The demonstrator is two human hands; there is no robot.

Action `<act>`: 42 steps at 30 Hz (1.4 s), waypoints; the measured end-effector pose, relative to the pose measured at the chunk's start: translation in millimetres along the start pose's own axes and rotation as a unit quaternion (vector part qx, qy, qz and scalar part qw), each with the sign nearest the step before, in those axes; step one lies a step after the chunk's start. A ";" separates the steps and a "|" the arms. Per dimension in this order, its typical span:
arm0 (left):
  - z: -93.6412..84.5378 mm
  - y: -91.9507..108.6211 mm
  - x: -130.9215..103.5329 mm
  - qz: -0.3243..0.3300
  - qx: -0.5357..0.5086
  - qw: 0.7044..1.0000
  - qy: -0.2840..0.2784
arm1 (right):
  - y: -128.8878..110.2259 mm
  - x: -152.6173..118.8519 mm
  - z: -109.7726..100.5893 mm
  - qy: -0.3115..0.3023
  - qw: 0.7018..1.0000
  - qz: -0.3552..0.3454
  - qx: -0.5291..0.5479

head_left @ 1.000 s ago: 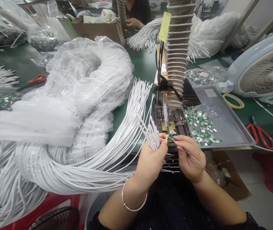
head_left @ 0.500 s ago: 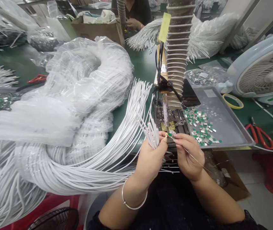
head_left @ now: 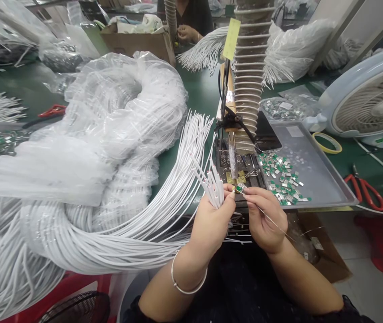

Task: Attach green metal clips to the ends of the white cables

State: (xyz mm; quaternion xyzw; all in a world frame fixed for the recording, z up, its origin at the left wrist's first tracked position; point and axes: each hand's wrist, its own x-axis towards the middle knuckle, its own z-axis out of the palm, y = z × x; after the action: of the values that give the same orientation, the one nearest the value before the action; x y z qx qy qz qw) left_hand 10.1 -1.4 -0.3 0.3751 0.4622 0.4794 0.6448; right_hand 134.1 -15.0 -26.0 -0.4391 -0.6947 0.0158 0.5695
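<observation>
My left hand (head_left: 213, 220) is closed around several white cables (head_left: 214, 184), whose stripped ends with reddish cores point up. Between its thumb and forefinger, near the yellowish thumbnail, is a cable end too small to make out clearly. My right hand (head_left: 266, 217) pinches a thin strand of solder wire (head_left: 275, 223), which trails down to the right. A small green circuit board (head_left: 239, 189) sits at the fingertips of both hands; which fingers touch it I cannot tell. Just above stands a soldering iron (head_left: 233, 157), fixed tip-down, over a yellowish pad (head_left: 236, 176).
A grey metal tray (head_left: 326, 179) with green connector boards (head_left: 284, 179) lies to the right, beside red-handled pliers (head_left: 364, 188), yellow tape (head_left: 326, 142) and a fan (head_left: 369, 94). A ribbed hose (head_left: 250, 76) hangs behind the iron. Bagged white cables (head_left: 127, 103) fill the left. A person (head_left: 188, 22) sits opposite.
Both hands stay nearly in place. The small green board at my fingertips has shifted slightly, and the cable bundle is still held.
</observation>
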 end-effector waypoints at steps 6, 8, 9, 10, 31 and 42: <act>0.1 1.2 -1.1 -0.003 -0.003 1.000 -0.001 | -1.3 2.3 0.4 0.006 1.000 -0.004 -0.010; -0.1 1.1 -1.3 -0.001 -0.008 1.000 0.001 | -2.3 4.0 0.6 0.008 1.000 -0.008 -0.013; -0.1 1.0 -1.3 0.001 -0.008 1.000 0.003 | -2.7 4.5 0.6 0.009 1.000 -0.010 -0.014; -0.2 0.8 -1.2 0.002 -0.007 1.000 0.006 | -2.9 4.6 0.7 0.009 1.000 -0.011 -0.015; -8.2 -8.0 -0.2 0.039 0.040 0.997 -0.047 | -0.9 -4.6 -2.1 -0.031 0.999 0.038 -0.009; -20.5 -4.8 -0.8 0.031 0.187 0.978 -0.086 | 0.1 -8.6 -2.4 -0.069 0.996 0.049 -0.039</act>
State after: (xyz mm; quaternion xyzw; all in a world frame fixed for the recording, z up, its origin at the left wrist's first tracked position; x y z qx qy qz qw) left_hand -8.2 -2.7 -10.5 0.5425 0.4748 0.3703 0.5858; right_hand 135.8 -21.5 -31.9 -0.4924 -0.7099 0.0472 0.5013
